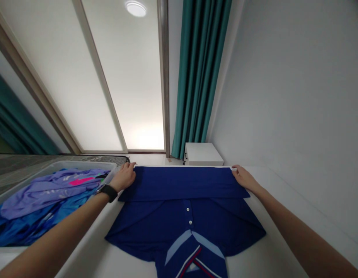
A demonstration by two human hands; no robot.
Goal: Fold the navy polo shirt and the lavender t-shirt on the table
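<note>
A navy polo shirt [173, 214] lies front up on the white table, its collar toward me. White buttons run down the placket, and the collar has red and white stripes with light blue beneath. The hem end is folded over into a straight band across the far side. My left hand [125, 177], with a dark watch on the wrist, is closed on the band's far left corner. At the far right corner, my right hand [245, 177] grips the fabric between thumb and fingers. Some of the fingertips are hidden.
To the left stands a clear plastic bin [111, 166] holding purple and blue clothes [57, 189]. A white cabinet [203, 153] is beyond the table [94, 251], near a green curtain [200, 77] and frosted sliding doors [127, 77]. A grey wall [297, 96] rises on the right.
</note>
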